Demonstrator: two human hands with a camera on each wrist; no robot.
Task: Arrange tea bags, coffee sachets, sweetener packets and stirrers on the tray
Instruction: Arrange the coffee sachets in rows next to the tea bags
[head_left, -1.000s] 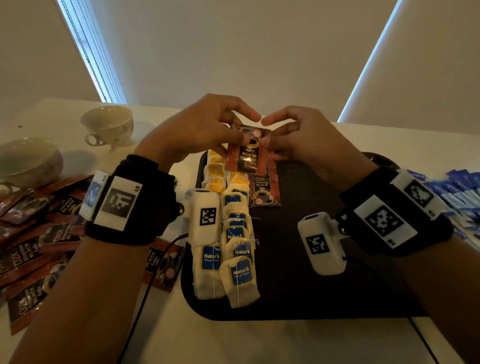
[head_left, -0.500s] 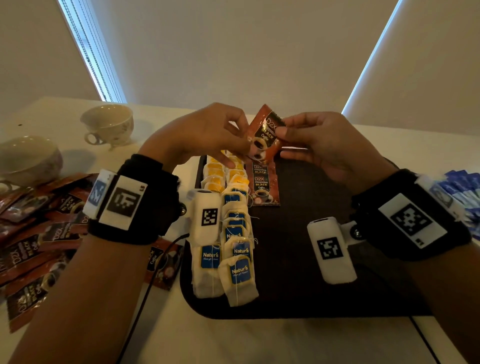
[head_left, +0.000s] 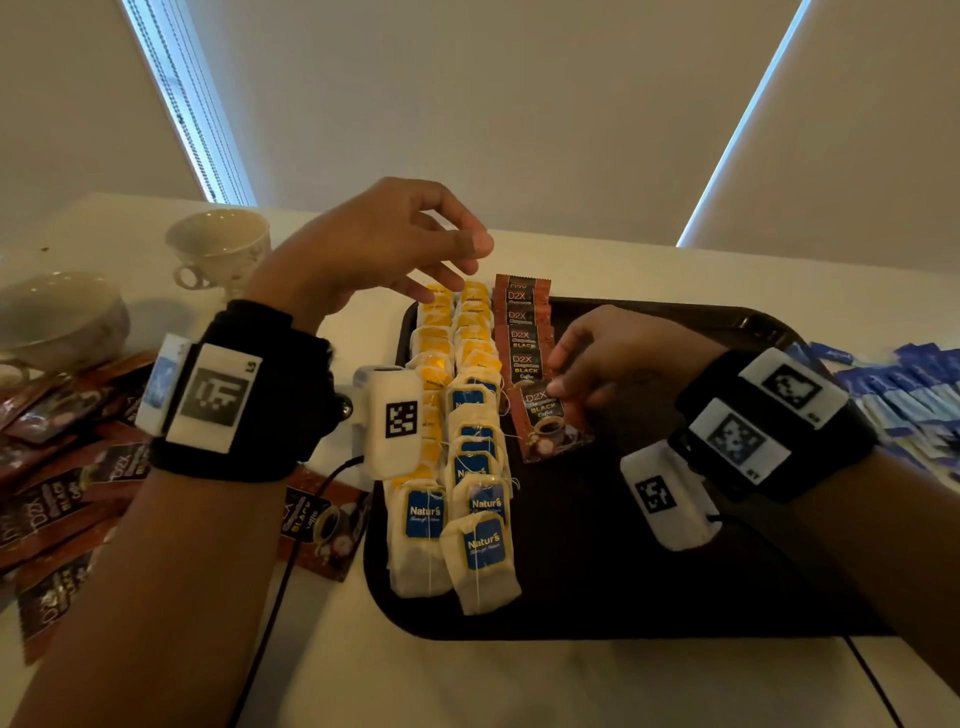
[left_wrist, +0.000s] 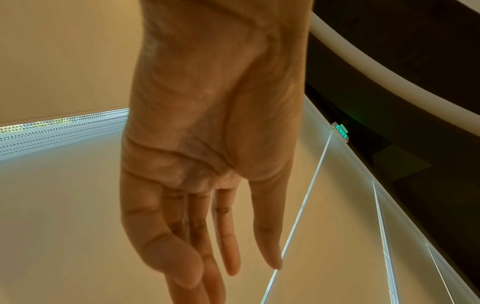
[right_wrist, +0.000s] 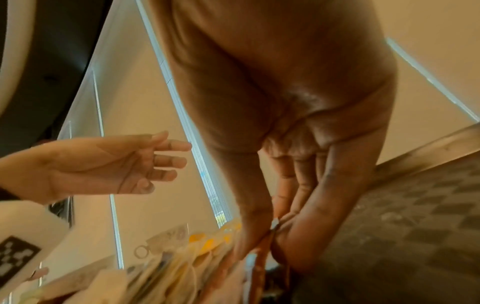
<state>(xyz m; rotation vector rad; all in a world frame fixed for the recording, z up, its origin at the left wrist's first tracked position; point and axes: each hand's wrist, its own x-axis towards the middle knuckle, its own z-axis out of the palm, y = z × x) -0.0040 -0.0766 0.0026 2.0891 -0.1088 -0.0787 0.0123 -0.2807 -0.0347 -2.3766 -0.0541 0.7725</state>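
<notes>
Head view: right hand (head_left: 602, 358) pinches the nearest coffee sachet (head_left: 548, 421) at the near end of the sachet column on the tray (head_left: 675, 597), just right of the tea bag rows (head_left: 467, 441); it lies skewed, so a careless release could knock the overlap crooked. Left wrist view: left hand (left_wrist: 207, 164) is empty, fingers relaxed. Right wrist view: fingers (right_wrist: 306, 205) grip the sachet edge, blurred; dragging could snag tea bag strings.

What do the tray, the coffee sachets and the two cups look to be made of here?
Tray: probably moulded plastic, dark matt brown; the right wrist view shows a woven-looking texture.
Coffee sachets: glossy printed foil or plastic film, with crimped ends and a sheen.
Cups: likely glazed ceramic or porcelain, cream and smoothly shiny.
</notes>
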